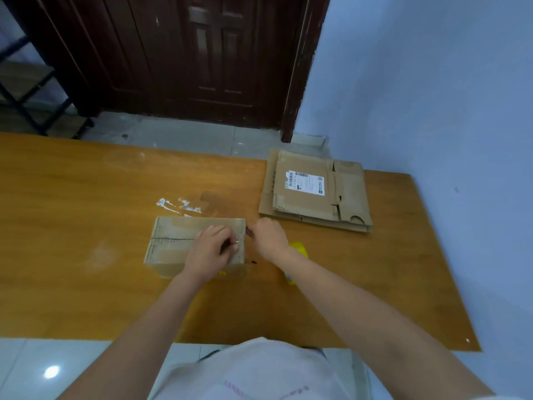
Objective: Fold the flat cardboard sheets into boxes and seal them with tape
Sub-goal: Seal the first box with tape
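One folded brown cardboard box (184, 243) sits mid-tabletop (72, 226), its top seam under the left hand (212, 249), whose fingers curl on the box's right end. The right hand (269, 241) pinches something small and dark just beside that end; what it is I cannot tell. One stack of flat brown cardboard sheets (314, 192) lies at the far right edge, and one yellow object (298, 248) shows behind the right wrist.

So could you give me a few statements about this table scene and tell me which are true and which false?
1. The left hand rests on top of the folded box. True.
2. The flat cardboard sheets lie left of the box. False: they lie to its right, towards the wall.
3. A white label is on the top sheet. True.
4. The right hand is lifting a flat sheet. False: it is at the box's right end.
5. The table is white. False: it is orange-brown.
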`<state>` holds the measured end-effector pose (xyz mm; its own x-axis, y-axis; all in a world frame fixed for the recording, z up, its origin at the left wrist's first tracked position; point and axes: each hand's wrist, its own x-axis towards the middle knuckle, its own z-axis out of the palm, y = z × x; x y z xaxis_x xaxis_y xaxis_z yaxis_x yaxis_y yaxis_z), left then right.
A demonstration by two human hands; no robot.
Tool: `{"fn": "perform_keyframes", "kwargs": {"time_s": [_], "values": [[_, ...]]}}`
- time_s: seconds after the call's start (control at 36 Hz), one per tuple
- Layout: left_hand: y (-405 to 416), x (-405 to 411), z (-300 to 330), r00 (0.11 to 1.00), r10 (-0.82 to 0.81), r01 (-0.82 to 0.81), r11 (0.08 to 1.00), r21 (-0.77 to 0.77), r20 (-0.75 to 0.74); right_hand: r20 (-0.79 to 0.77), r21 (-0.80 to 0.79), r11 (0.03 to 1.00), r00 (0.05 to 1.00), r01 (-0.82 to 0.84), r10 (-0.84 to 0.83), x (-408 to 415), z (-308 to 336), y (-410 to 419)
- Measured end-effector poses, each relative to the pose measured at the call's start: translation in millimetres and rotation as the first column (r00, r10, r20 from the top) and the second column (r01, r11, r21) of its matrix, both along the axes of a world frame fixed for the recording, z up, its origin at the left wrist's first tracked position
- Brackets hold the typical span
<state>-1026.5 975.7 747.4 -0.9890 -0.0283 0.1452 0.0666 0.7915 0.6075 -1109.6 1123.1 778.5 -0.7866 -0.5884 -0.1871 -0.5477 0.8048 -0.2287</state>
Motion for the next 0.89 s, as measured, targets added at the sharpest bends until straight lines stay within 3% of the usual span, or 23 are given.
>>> {"fn": "perform_keyframes", "kwargs": {"time_s": [0.14, 0.25, 0.33, 0.44, 0.53, 0.58, 0.78, 0.89], "values": [[-1.3, -1.2, 0.0, 1.000, -0.027, 0.027, 1.000, -0.013, 0.012, 0.235, -0.013, 0.999, 0.971, 0.052, -0.047, 16.7, 0.4, 5.2], [-0.9, -0.9, 0.0, 1.000, -0.024, 0.024, 1.000, -0.002, 0.003, 0.642, -0.211, 0.939, 0.763, 0.273, -0.078, 22.7, 20.8, 17.0], [-1.3, -1.1, 1.3, 1.000, -0.020, 0.020, 0.999, 0.026, -0.005, 0.737, -0.213, 0.906, 0.668, 0.366, -0.097, 26.1, 30.1, 21.8], [-2.2, -1.0, 1.8, 1.000, -0.017, 0.017, 0.999, 0.036, -0.002, 0.640, -0.234, 0.864, 0.740, 0.445, -0.208, 31.3, 29.3, 27.6], [-1.5, -0.9, 3.4, 1.000, -0.009, 0.009, 0.998, 0.057, 0.006, 0.434, -0.283, 0.909, 0.886, 0.305, -0.162, 40.5, 18.5, 34.0], [-0.6, -0.7, 4.2, 1.000, -0.008, 0.007, 0.998, 0.062, 0.002, 0.367, -0.270, 0.943, 0.926, 0.195, -0.086, 51.3, 12.9, 34.9], [1.9, 1.1, 6.8, 1.000, 0.022, -0.023, 0.996, 0.086, 0.011, 0.080, -0.128, 0.992, 0.997, -0.009, 0.019, 73.0, 3.5, 31.9], [3.8, 2.1, 7.9, 0.999, 0.034, -0.035, 0.996, 0.078, 0.007, 0.019, 0.011, 0.998, 0.998, -0.061, 0.061, 75.5, 1.8, 26.6]]}}
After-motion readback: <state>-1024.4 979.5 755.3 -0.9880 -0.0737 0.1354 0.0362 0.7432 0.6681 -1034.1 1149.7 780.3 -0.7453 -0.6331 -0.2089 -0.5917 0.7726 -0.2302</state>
